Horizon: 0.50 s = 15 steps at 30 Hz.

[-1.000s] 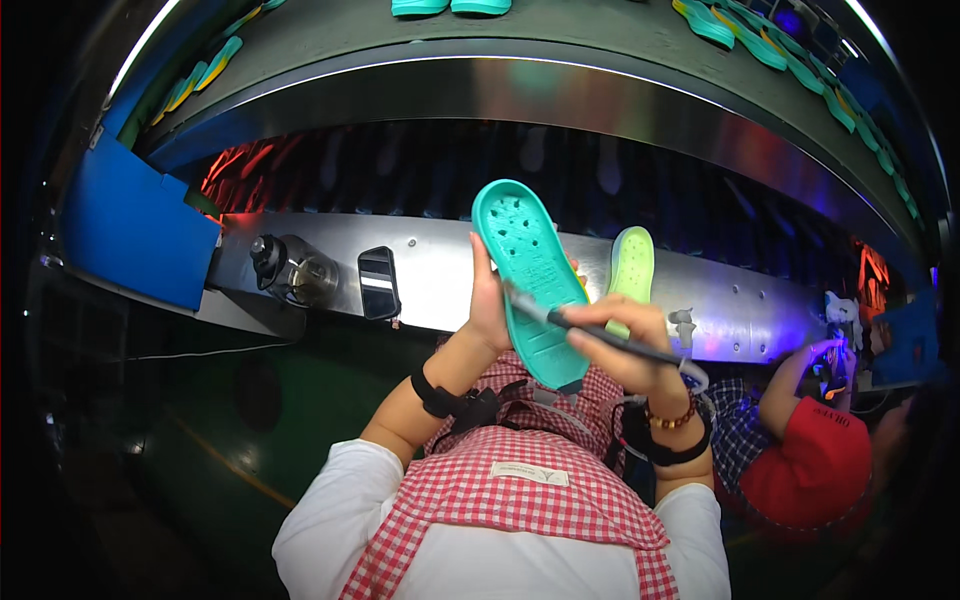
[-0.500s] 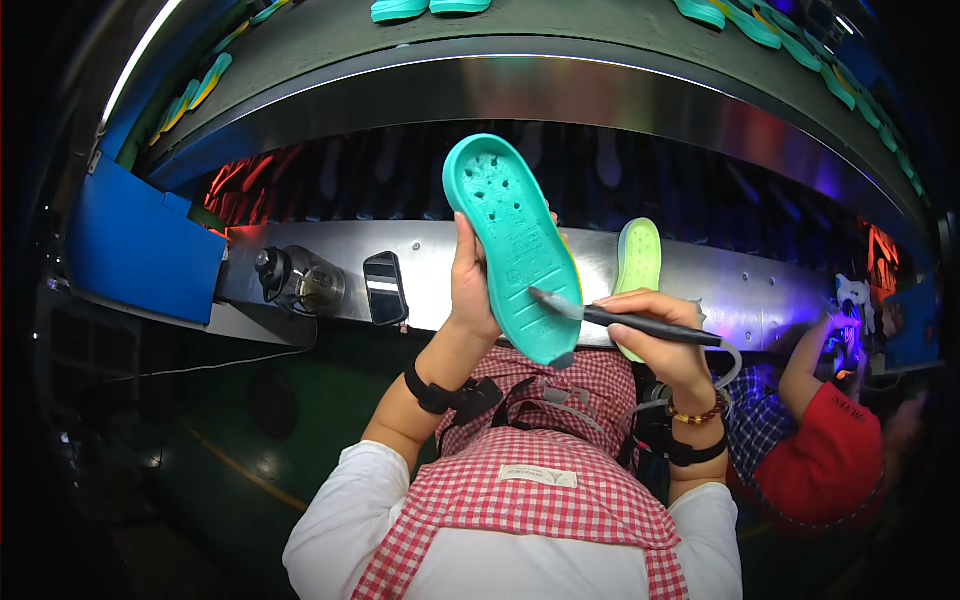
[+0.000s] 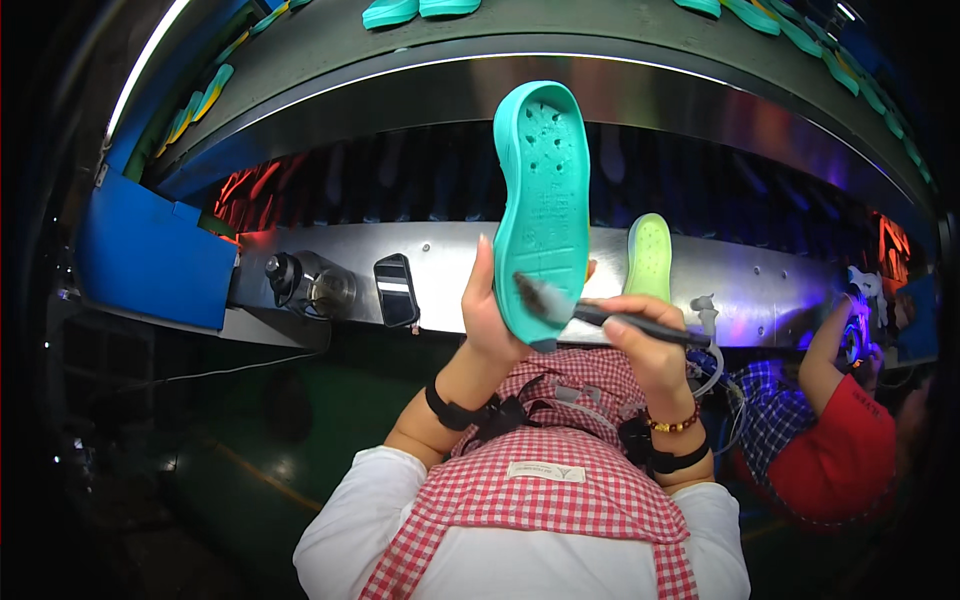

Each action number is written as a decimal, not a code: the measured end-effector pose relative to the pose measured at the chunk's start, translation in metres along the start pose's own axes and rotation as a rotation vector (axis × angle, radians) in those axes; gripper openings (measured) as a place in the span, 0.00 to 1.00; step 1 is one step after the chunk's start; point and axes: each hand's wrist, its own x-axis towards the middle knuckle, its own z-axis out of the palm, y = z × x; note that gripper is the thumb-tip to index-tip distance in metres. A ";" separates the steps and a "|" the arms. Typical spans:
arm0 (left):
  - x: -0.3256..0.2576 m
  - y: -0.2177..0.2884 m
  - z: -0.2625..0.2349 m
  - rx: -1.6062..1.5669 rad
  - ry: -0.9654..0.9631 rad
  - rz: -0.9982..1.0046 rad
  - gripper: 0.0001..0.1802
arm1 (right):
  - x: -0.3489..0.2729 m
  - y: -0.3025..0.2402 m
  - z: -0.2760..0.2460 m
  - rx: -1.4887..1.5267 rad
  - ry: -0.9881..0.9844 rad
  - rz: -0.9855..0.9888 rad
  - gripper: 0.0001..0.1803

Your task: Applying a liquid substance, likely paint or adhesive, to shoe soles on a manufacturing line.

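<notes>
My left hand (image 3: 492, 322) is closed around the lower end of a teal shoe sole (image 3: 545, 215), thumb along its left edge. The sole stands nearly upright above the bench, its hollow inner face with small holes at the top turned toward me. Between the fingers of my right hand (image 3: 650, 345) is a brush (image 3: 640, 325) with a black handle and a thin hose at its rear. Its bristles, smeared by motion, lie over the sole's lower inner face. A pale green sole (image 3: 651, 262) sits on the metal bench, just beyond my right hand.
On the metal bench (image 3: 440, 250) lie a dark phone (image 3: 397, 290) and a clear bottle (image 3: 315, 287) to the left. Teal soles (image 3: 450, 6) rest on the grey belt above. At the right, a person in a red top (image 3: 840, 445) works. A blue panel (image 3: 150, 255) borders the left.
The teal sole has moved up and slightly right and turned from a leftward tilt to nearly upright. The brush has shifted to the sole's lower left side. Both hands still hold their things.
</notes>
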 end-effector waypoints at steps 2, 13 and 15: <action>0.004 0.004 -0.011 0.030 -0.029 -0.012 0.35 | -0.008 -0.008 0.004 -0.338 -0.174 -0.148 0.12; 0.014 0.013 -0.007 0.032 -0.128 -0.096 0.34 | 0.022 -0.026 -0.015 -0.358 -0.194 -0.247 0.12; 0.018 0.013 -0.011 0.065 -0.089 -0.070 0.33 | 0.027 -0.029 -0.019 -0.508 -0.247 -0.327 0.11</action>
